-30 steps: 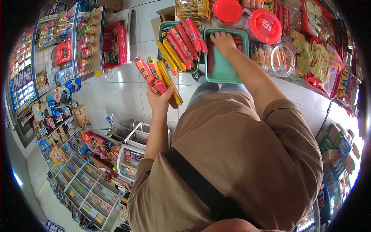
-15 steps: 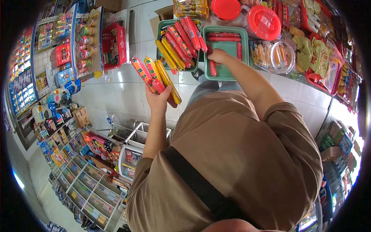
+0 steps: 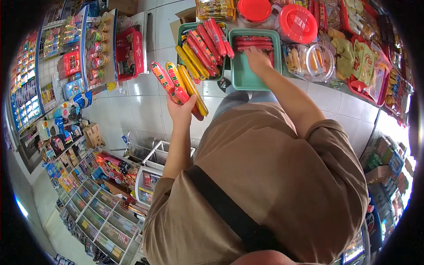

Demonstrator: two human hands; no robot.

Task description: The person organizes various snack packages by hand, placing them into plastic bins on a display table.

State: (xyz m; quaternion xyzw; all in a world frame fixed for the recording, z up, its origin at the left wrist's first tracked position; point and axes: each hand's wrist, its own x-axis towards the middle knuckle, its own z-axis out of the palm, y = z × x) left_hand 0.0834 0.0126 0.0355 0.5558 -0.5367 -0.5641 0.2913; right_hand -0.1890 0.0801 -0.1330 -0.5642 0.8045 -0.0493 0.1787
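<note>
In my left hand [image 3: 181, 108] is a fanned bundle of wrapped sausages, with red sausages [image 3: 163, 79] and yellow sausages [image 3: 192, 90] side by side. My right hand [image 3: 259, 62] reaches into a green tray [image 3: 242, 79], its fingers on the nearest red sausage [image 3: 249, 47] of a row along the far wall. The fingertips are partly hidden. Another red sausage [image 3: 270, 57] lies along the tray's right side. To the left stands a second green basket [image 3: 181, 35], filled with red and yellow sausages, several leaning over its rim.
Red-lidded jars [image 3: 298, 24] and a clear tub [image 3: 320, 62] of snacks stand right of the tray. Yellow snack packs [image 3: 216, 9] lie behind the basket. Shelves of goods [image 3: 75, 48] line the left side, above white tiled floor [image 3: 141, 106].
My right hand has moved from the tray's left side to its far end. The red sausage that stood lengthwise there now appears in the far row. My left hand keeps its bundle.
</note>
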